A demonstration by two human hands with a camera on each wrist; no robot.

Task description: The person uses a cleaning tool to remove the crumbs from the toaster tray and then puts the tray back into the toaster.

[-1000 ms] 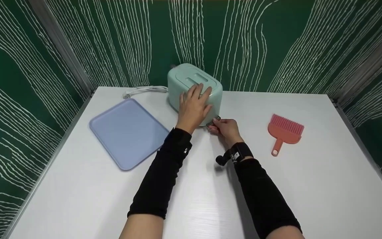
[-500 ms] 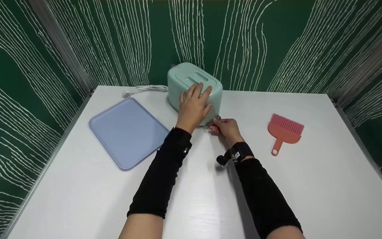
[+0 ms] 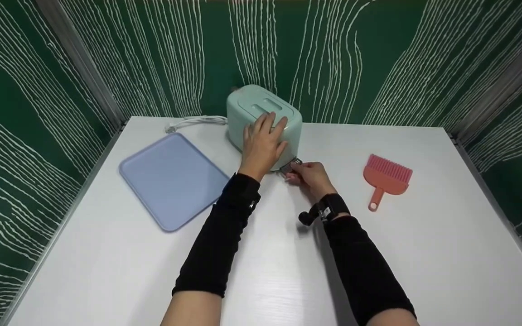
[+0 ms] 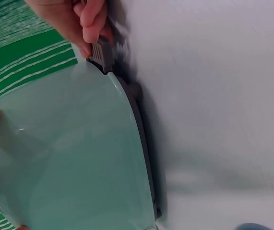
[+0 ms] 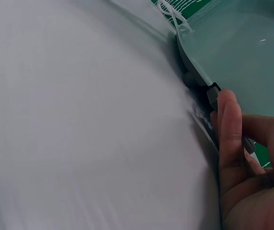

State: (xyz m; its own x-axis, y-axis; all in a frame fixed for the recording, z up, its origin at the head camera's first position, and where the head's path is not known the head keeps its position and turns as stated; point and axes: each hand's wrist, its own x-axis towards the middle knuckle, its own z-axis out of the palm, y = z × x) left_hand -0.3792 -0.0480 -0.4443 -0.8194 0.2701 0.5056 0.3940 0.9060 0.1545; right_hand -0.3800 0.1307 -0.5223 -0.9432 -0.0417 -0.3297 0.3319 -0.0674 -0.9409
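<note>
A mint-green toaster (image 3: 241,111) stands angled near the back of the white table. My left hand (image 3: 261,147) rests on it, fingers spread over its top edge and the thumb against its end. At the toaster's lower front corner my right hand (image 3: 310,175) pinches the dark grey slotted end of a crumb tray (image 4: 103,53), thumb on one face and fingers on the other. The crumb tray sticks partly out from the base; the rest of it is hidden inside. In the right wrist view, fingers (image 5: 230,129) cover most of the grey piece.
A flat blue-lilac tray (image 3: 175,181) lies left of the toaster. Behind it, a bundled white power cord (image 3: 197,120) runs to the toaster. To the right lies a small red dustpan with a ridged brush (image 3: 388,174). Green walls with white lines enclose the table.
My right hand has drawn slightly toward the right and front, and more of the slotted crumb tray shows outside the toaster. The left hand keeps its place on the toaster.
</note>
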